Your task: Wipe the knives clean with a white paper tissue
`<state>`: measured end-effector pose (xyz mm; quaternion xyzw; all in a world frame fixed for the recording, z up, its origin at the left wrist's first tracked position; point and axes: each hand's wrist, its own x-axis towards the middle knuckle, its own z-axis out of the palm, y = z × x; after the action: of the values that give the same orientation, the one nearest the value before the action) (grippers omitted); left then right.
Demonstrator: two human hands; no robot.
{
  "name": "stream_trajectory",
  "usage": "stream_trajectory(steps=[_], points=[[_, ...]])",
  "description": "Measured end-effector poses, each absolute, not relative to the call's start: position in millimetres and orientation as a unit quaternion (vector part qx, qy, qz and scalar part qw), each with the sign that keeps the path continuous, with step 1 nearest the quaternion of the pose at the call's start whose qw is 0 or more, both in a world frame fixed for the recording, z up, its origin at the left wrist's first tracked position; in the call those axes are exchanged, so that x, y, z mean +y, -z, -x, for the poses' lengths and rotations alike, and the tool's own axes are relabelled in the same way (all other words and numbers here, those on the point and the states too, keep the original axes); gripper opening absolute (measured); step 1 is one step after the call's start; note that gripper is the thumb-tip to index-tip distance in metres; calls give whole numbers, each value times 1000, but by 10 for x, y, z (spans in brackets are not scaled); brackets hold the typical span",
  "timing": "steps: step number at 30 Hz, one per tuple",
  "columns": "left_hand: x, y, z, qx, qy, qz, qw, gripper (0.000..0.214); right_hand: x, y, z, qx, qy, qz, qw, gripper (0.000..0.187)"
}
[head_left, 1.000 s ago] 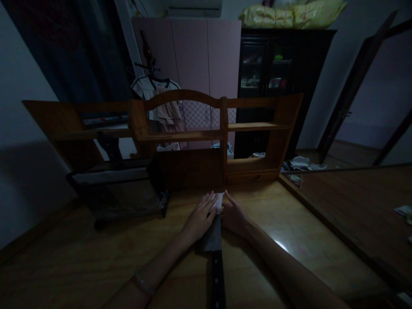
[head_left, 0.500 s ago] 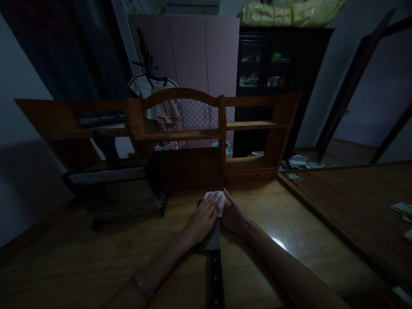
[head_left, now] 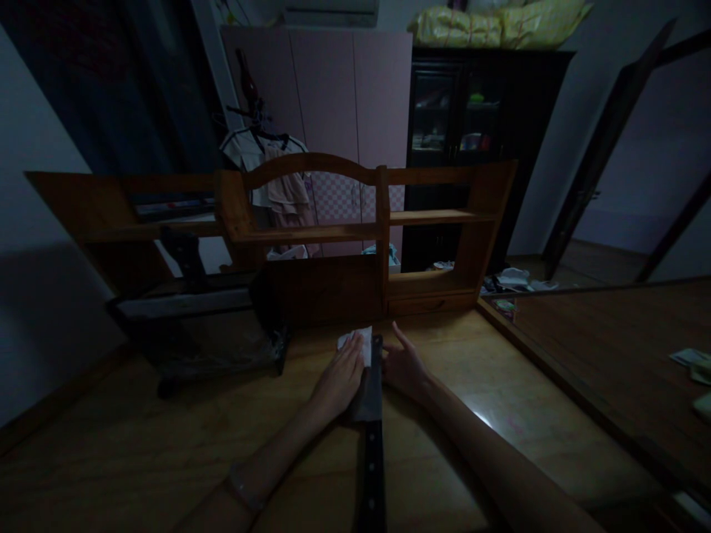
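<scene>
**Tissue at the tip of the blade, both hands on the desk**

A knife (head_left: 373, 389) lies between my hands, its black handle towards me and its blade pointing away at the shelf (head_left: 311, 285).

My left hand (head_left: 338, 381) is flat and spread, palm down. It grips nothing, and its fingers press a white tissue (head_left: 355, 340) down just beside the far end of the blade, on its left edge. My right hand (head_left: 405, 366) rests on the desk (head_left: 500, 385) on the other side of the blade. It is loosely open with the index finger stretched forward, and it holds nothing. I cannot tell whether it touches the steel.

As I judge it, the work is a wipe of the blade, and it is under way but not finished. The tissue sits only at the tip end, mostly under my left fingers. The stretch of blade nearer the handle is bare, and so is the handle. The room is too dim for me to tell whether any part of the blade is clean or dirty, so I cannot say how much has been wiped.
</scene>
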<state>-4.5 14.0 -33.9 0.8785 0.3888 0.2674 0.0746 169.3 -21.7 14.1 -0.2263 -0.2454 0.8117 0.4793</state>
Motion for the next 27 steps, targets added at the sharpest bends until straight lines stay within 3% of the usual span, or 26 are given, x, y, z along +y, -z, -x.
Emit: stream_trajectory(steps=[15, 27], points=[[107, 329, 16, 462, -257, -845, 80, 52, -201, -168, -1731, -229, -802, 246, 494, 51], [-4, 191, -27, 408, -254, -865, 147, 51, -185, -151, -1760, -219, -780, 260, 525, 50]])
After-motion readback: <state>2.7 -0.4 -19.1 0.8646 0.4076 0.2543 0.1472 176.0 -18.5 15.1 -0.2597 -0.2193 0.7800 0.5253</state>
